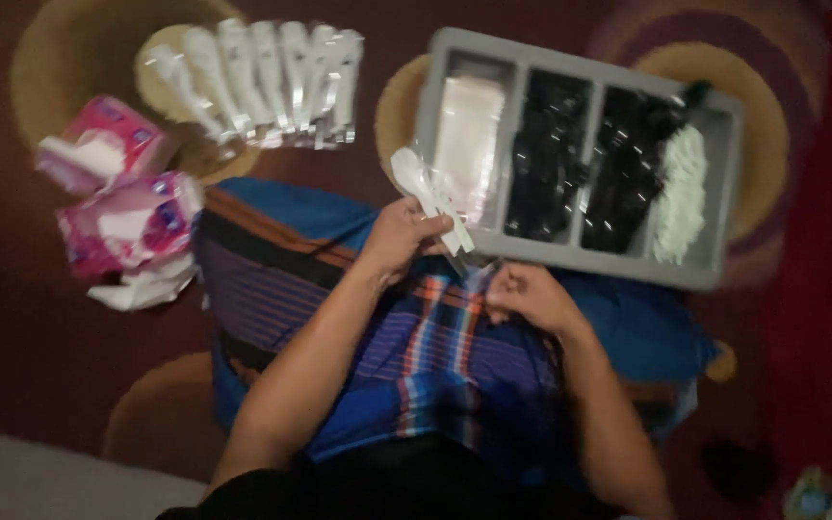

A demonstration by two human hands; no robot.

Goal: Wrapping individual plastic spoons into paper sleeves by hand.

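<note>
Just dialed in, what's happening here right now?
A person sits on a patterned carpet with a striped cloth over the lap. The left hand holds a white plastic spoon in a clear wrapper; the right hand is closed near the grey divided tray, what it holds is unclear. The tray holds black cutlery. A row of wrapped packs and pink tissue packs lie to the left.

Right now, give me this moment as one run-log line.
left hand: holds white plastic spoon in clear wrapper | right hand: closed on lap, contents unclear | grey compartment tray: beside hands | row of wrapped spoons: on carpet
</note>
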